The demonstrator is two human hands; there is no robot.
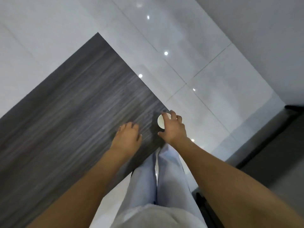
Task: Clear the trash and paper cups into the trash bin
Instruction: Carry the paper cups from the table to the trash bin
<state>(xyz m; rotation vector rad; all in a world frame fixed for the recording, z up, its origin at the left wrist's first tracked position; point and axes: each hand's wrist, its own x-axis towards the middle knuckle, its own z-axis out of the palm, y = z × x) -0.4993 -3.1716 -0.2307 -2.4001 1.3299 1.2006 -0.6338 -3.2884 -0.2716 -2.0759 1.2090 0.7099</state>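
A white paper cup (160, 121) stands near the right edge of a dark wood-grain table (74, 102), seen from above with its round mouth showing. My right hand (172, 129) reaches over the cup with fingers curled round its rim; the hand hides the cup's right side. My left hand (128, 137) lies to the left of the cup, above the tabletop, fingers loosely curled and holding nothing. No trash bin shows in the head view. The picture is blurred by motion.
A glossy pale tiled floor (197, 71) surrounds the table and reflects ceiling lights. A dark piece of furniture (279, 145) stands at the right edge. My legs in light trousers (164, 178) are just beside the table's near corner.
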